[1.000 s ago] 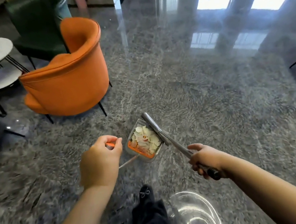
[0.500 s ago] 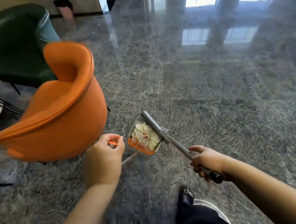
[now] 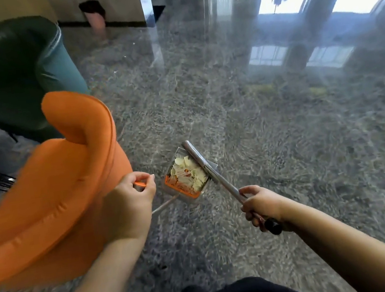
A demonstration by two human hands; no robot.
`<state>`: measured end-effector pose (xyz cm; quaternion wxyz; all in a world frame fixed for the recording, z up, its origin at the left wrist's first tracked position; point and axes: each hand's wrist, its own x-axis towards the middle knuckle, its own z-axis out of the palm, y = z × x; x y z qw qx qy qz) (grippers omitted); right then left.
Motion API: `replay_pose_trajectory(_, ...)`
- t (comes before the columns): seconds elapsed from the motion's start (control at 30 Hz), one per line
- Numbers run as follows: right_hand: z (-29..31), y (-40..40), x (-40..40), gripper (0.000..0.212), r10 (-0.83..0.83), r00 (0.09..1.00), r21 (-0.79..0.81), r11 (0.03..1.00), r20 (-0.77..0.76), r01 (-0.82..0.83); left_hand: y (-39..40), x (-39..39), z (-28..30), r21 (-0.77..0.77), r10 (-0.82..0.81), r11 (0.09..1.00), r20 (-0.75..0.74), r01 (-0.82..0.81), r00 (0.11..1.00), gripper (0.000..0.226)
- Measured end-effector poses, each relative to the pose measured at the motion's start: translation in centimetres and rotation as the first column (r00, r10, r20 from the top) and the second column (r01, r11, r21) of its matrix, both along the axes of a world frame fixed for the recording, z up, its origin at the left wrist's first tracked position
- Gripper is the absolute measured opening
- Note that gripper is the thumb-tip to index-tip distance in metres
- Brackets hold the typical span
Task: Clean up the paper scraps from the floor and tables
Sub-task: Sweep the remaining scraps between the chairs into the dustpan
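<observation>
A metal dustpan (image 3: 186, 175) hangs above the floor, filled with several pale paper scraps (image 3: 189, 170) and an orange strip along its front edge. My right hand (image 3: 261, 204) grips the dustpan's long silver handle (image 3: 219, 179) near its black end. My left hand (image 3: 130, 202) is curled round an orange-tipped handle (image 3: 140, 184), and a thin silver rod (image 3: 164, 205) runs from under that hand toward the dustpan. What is at the rod's lower end is hidden.
An orange armchair (image 3: 51, 192) is close on my left, almost touching my left arm. A dark green armchair (image 3: 13, 72) stands behind it. The glossy grey marble floor (image 3: 286, 144) stretches ahead and right. A pillar (image 3: 147, 15) and a pink bin (image 3: 94, 15) stand far back.
I have walked forward: the orange armchair slid from upper left to right beside my left arm, and the white tables left view. Both hands keep their grips.
</observation>
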<state>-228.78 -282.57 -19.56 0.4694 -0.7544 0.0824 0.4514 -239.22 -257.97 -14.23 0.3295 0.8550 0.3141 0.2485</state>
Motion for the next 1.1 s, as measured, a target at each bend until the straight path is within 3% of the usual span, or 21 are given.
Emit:
replay_pose_trajectory(0.1, 0.0, 3.2, 6.6, 0.053, -0.006, 1.000, 0.006, 1.000, -0.008, 0.006, 3.0, 5.9, 0.2, 0.026, 0.012, 1.000, -0.004, -0.012, 1.000, 0.007)
replay_pose_trajectory(0.67, 0.6, 25.5, 41.4, 0.041, -0.056, 0.998, 0.038, 0.998, -0.028, 0.057, 25.3, 41.6, -0.4, 0.039, -0.011, 0.999, -0.061, 0.014, 0.998, 0.013)
replay_pose_trajectory(1.1, 0.5, 42.6, 71.0, 0.043, 0.115, 0.993, 0.029, 0.993, -0.014, -0.114, 40.0, 67.2, -0.7, 0.063, 0.131, 0.990, -0.048, -0.128, 0.990, 0.018)
